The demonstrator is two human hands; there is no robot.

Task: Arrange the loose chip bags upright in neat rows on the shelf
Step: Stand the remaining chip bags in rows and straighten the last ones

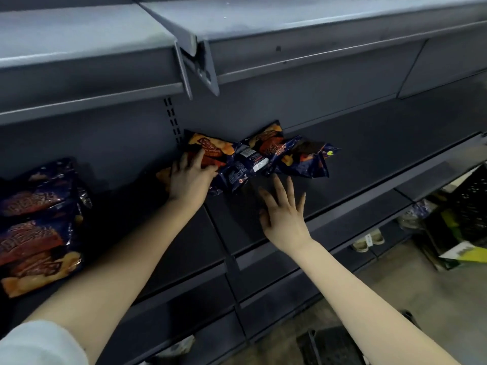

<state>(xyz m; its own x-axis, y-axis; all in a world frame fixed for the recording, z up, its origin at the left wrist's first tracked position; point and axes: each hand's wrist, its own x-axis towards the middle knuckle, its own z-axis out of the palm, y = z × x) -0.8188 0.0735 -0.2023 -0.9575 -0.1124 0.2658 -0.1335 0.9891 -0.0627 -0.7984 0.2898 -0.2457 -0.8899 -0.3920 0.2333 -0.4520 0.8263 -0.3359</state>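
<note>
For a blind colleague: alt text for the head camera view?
A person's left hand rests on a heap of loose chip bags on a dark shelf, the right hand open beside it. More bags sit farther left.

A single wide-angle view, worn on the head, faces forward and down at the shelf (369, 159) from close by. The left hand (188, 177) and right hand (284, 217) enter from the bottom edge. The floor (395, 285) shows lower right.
</note>
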